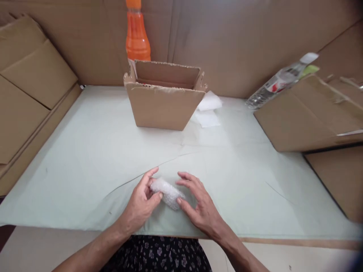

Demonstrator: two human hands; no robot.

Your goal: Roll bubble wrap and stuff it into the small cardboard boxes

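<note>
A small bundle of bubble wrap (pixel 169 193) lies near the table's front edge, between my two hands. My left hand (pixel 143 200) pinches its left end between thumb and fingers. At the other end is my right hand (pixel 200 202), its thumb touching the wrap while its fingers are spread apart above it. Whatever the bubble wrap encloses, if anything, cannot be made out. Beyond my hands stands an open cardboard box (pixel 160 107) with rough-cut edges; most of its inside is hidden.
An orange bottle (pixel 137 37) rises behind the box. White folded wrap pieces (pixel 209 109) lie to its right. Cardboard boxes flank the pale cloth-covered table (pixel 93 151), one at left (pixel 31 75) and another at right (pixel 309 113). A clear bottle (pixel 279 85) stands beside the right one.
</note>
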